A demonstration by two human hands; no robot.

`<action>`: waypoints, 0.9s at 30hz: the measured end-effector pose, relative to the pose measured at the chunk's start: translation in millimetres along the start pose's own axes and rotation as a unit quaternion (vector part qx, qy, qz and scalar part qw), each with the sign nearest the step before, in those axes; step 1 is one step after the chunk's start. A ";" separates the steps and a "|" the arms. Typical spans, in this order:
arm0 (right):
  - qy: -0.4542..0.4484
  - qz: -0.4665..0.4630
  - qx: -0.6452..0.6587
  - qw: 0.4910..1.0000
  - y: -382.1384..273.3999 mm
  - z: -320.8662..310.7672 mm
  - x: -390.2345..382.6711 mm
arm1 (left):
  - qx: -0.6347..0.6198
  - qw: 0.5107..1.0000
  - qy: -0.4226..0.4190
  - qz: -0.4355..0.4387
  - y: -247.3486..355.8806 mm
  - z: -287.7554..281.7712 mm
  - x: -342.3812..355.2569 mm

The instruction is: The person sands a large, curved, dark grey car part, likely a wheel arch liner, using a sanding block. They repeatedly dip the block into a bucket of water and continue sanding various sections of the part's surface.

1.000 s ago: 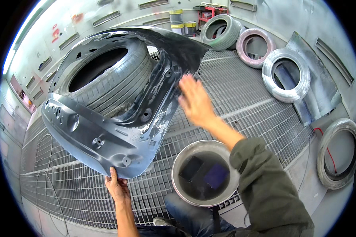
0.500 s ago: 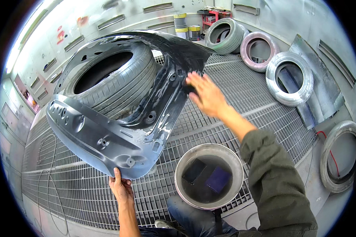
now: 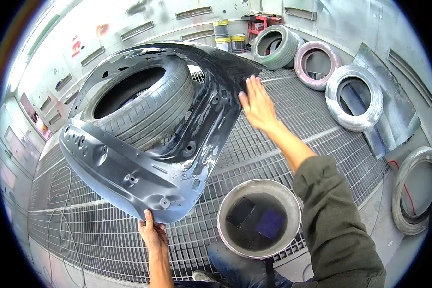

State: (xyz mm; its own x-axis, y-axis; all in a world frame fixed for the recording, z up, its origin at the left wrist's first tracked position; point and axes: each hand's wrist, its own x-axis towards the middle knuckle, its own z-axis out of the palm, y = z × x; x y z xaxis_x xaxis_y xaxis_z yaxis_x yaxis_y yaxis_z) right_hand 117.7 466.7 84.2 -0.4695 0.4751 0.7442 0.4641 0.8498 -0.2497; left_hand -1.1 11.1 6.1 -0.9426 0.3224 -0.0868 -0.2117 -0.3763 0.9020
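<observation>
A dark, wet-looking car body panel (image 3: 129,168), with holes and a curved cutout, rests around a large grey tyre (image 3: 139,120). My left hand (image 3: 152,230) grips the panel's lower edge with the thumb on top. My right hand (image 3: 258,101) has its fingers stretched out against or just beside the panel's upper right part; whether anything lies under the palm I cannot tell. Below the panel, a round metal basin (image 3: 224,211) holds murky water, a black pad (image 3: 240,211) and a purple pad (image 3: 270,224).
Several tyres (image 3: 353,72) lean along the right and back, with sheet-metal panels (image 3: 398,110) and another tyre (image 3: 401,201) beside a red hose. A red cart (image 3: 259,19) and several cans (image 3: 223,33) stand behind. Grated flooring (image 3: 297,144) underlies everything; cables loop at left.
My right hand has moved up and to the right along the panel. My left hand still holds the lower edge, and the whole scene has shifted slightly right and down in view.
</observation>
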 end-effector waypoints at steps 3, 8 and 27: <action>-0.054 -0.057 0.002 0.997 -4.3 -16.6 -8.3 | 0.010 1.000 0.006 0.005 1.7 -8.7 1.7; -0.079 0.058 -0.026 0.995 27.7 -9.2 40.1 | 0.005 1.000 -0.001 0.011 -2.5 -1.0 2.1; -0.044 -0.230 0.124 0.964 -64.9 -30.0 -78.9 | -0.007 1.000 0.000 -0.010 3.8 4.5 6.3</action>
State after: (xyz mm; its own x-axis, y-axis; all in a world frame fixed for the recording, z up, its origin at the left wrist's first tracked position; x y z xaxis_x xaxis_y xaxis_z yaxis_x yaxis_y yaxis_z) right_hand 147.1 367.2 60.2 -0.6491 0.0422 0.7595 0.0020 0.9985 -0.0538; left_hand -6.8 15.6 11.0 -0.9381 0.3297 -0.1059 -0.2348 -0.3809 0.8943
